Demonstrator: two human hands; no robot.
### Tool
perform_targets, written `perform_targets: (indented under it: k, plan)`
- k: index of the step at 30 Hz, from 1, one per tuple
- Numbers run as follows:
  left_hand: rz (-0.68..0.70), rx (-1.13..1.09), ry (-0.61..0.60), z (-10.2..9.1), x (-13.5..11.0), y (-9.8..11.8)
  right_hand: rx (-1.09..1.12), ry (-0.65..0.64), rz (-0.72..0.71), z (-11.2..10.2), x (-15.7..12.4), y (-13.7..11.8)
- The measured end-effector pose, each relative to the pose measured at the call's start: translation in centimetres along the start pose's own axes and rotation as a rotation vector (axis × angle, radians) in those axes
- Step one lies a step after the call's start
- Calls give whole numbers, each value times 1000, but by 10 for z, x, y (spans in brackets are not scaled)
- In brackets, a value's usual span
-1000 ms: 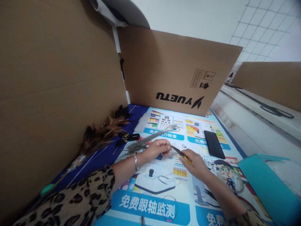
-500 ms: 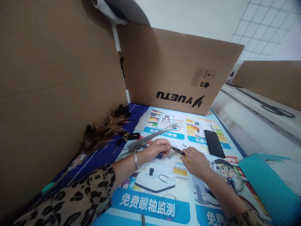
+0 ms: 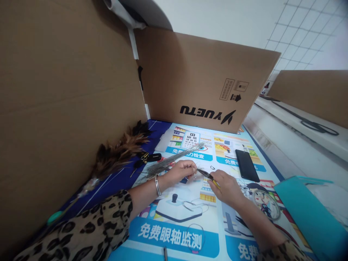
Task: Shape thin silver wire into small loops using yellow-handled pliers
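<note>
My left hand is curled, its fingertips pinched on a thin bent wire just above the printed table mat. My right hand grips small yellow-handled pliers, and their dark jaws point left and meet the wire at my left fingertips. A silver bangle sits on my left wrist. A bundle of straight steel wires lies just behind my left hand. A small bent wire loop rests on the mat beyond the pliers. Other bent wires lie nearer to me.
Cardboard panels wall the workspace at the left and back. A feather duster and a black key fob lie at the left. A black phone is right of my hands, and a teal box lid at the far right.
Both hands have stayed nearly in place, with the pliers still at the wire. The view shifted slightly.
</note>
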State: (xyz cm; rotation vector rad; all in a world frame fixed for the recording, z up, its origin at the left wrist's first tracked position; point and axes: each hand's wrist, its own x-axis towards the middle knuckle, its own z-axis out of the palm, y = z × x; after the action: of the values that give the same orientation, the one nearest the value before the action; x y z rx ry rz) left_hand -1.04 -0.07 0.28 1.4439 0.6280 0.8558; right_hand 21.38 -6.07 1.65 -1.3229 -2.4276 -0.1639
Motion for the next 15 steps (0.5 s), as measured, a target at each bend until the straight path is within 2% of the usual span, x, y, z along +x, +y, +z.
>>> perform_targets:
  k: [12,15]
  plan:
    - [45,63,51,6,-5,8,158,36,44,1,0,-4]
    - [30,38,37,7,-5,8,241,12,59,-1,1,-5]
